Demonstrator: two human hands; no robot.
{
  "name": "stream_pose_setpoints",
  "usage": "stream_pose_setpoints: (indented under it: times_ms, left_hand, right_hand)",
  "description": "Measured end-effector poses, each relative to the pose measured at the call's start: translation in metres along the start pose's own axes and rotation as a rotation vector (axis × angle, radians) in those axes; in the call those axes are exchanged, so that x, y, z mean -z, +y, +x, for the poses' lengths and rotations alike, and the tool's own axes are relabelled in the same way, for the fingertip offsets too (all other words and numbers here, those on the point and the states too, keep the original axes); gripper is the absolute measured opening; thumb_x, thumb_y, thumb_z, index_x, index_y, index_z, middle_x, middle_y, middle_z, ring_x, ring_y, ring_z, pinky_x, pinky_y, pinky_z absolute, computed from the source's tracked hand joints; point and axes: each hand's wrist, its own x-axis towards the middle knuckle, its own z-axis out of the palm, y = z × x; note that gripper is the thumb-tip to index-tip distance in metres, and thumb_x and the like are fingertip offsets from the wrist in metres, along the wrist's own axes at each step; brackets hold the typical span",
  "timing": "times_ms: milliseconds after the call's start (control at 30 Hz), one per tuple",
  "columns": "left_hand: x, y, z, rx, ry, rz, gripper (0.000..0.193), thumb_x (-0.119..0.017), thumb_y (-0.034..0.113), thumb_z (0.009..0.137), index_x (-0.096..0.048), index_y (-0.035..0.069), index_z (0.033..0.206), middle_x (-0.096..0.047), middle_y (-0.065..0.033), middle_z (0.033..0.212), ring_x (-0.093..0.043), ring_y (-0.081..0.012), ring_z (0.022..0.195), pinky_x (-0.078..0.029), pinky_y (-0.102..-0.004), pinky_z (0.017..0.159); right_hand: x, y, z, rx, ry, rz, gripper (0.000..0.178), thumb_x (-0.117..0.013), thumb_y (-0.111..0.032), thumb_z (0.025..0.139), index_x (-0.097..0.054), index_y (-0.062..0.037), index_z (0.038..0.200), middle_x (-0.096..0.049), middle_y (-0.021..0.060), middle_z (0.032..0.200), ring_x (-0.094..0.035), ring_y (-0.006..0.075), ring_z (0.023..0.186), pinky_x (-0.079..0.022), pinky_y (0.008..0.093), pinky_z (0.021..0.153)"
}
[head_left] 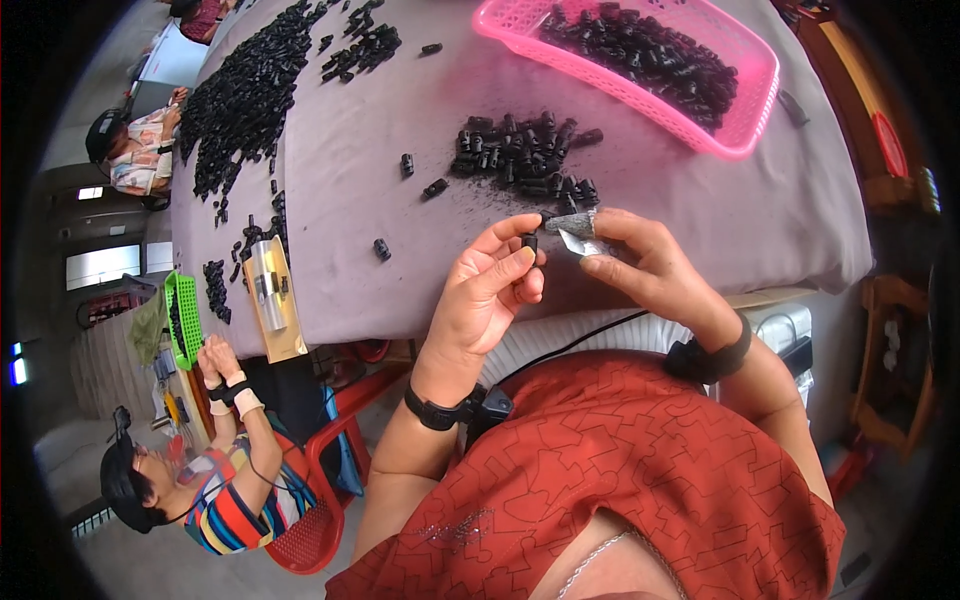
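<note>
My left hand [490, 290] pinches a small black plastic part [530, 241] between thumb and fingertips at the table's near edge. My right hand [640, 262] holds a small metal blade tool [574, 228] against that part. Just beyond both hands lies a pile of the same black parts [520, 152] on the grey cloth. Both wrists wear black bands.
A pink basket [745, 135] full of black parts stands at the back right. More black parts [245, 95] spread over the table's left side, beside a green basket [183, 318] and a tan board [275, 300]. Two other people sit at the left.
</note>
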Motion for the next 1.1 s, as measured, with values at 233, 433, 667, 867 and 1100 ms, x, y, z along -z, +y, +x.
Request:
stream_pose_setpoints:
  times_ms: [233, 433, 667, 867, 1100]
  left_hand:
    - [-0.008, 0.007, 0.000, -0.013, 0.091, -0.054, 0.029, -0.061, 0.011, 0.093, -0.058, 0.003, 0.120, -0.065, -0.0094, 0.103, -0.064, -0.0129, 0.077, -0.056, -0.0242, 0.069]
    - [0.002, 0.001, 0.004, -0.008, 0.048, -0.100, 0.027, -0.061, 0.012, 0.093, -0.058, 0.003, 0.119, -0.065, -0.0075, 0.098, -0.064, -0.0124, 0.077, -0.056, -0.0239, 0.066]
    - [-0.010, -0.008, 0.009, 0.012, 0.081, -0.133, 0.023, -0.063, 0.012, 0.092, -0.058, 0.006, 0.114, -0.064, -0.0038, 0.089, -0.063, -0.0097, 0.069, -0.055, -0.0224, 0.061]
    - [-0.011, -0.012, 0.012, 0.031, 0.098, -0.120, 0.024, -0.064, 0.011, 0.091, -0.057, 0.007, 0.114, -0.064, -0.0021, 0.090, -0.063, -0.0092, 0.066, -0.056, -0.0226, 0.059]
    - [-0.008, -0.013, 0.012, 0.046, 0.089, -0.135, 0.026, -0.065, 0.011, 0.090, -0.056, 0.007, 0.115, -0.064, -0.0021, 0.090, -0.063, -0.0095, 0.067, -0.056, -0.0227, 0.059]
  right_hand:
    - [0.002, -0.008, 0.001, -0.044, 0.022, -0.008, 0.026, -0.063, -0.012, 0.091, -0.060, 0.0032, 0.111, -0.053, -0.0022, 0.087, -0.045, 0.0044, 0.077, -0.042, 0.0229, 0.067]
    - [0.000, -0.015, 0.002, -0.040, -0.048, 0.038, 0.032, -0.064, -0.017, 0.091, -0.057, 0.0015, 0.116, -0.052, -0.0029, 0.086, -0.045, 0.0045, 0.077, -0.040, 0.0226, 0.066]
    - [-0.002, -0.018, 0.003, -0.061, -0.149, 0.078, 0.043, -0.066, -0.018, 0.090, -0.050, -0.0003, 0.126, -0.051, -0.0024, 0.085, -0.045, 0.0052, 0.079, -0.040, 0.0224, 0.068]
    - [0.000, -0.013, 0.003, -0.090, -0.168, 0.112, 0.043, -0.066, -0.017, 0.090, -0.051, -0.0007, 0.127, -0.052, -0.0020, 0.086, -0.044, 0.0054, 0.079, -0.040, 0.0225, 0.068]
    - [0.005, -0.018, 0.004, -0.145, -0.206, 0.148, 0.043, -0.066, -0.017, 0.090, -0.052, -0.0002, 0.128, -0.052, -0.0038, 0.084, -0.044, 0.0051, 0.079, -0.039, 0.0219, 0.068]
